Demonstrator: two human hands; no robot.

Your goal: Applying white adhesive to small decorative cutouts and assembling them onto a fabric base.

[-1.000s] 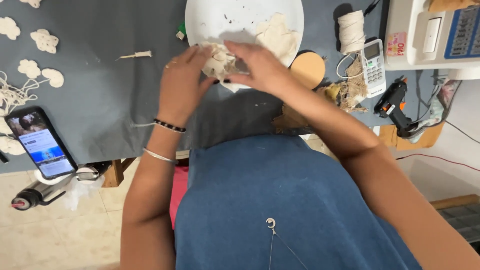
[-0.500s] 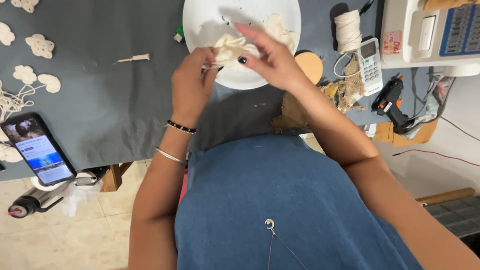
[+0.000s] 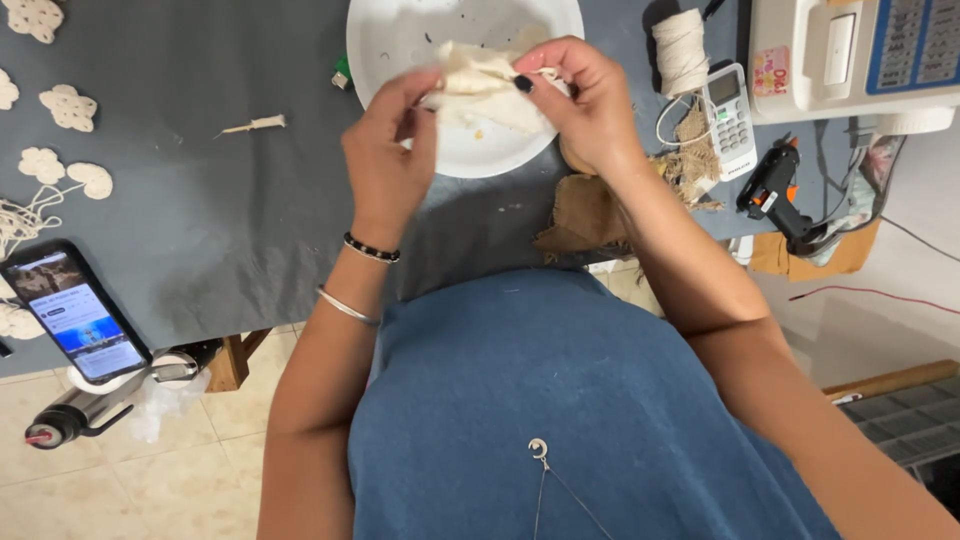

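Both hands raised over white plate, pinching cream piece between them
Left hand: thumb and fingers closed on piece's left edge
Right hand: fingers closed on its right side, dark-nailed thumb on top
Piece held just above plate, at far edge of grey cloth
Twine spool, remote, glue gun to right; phone, cream flowers to left
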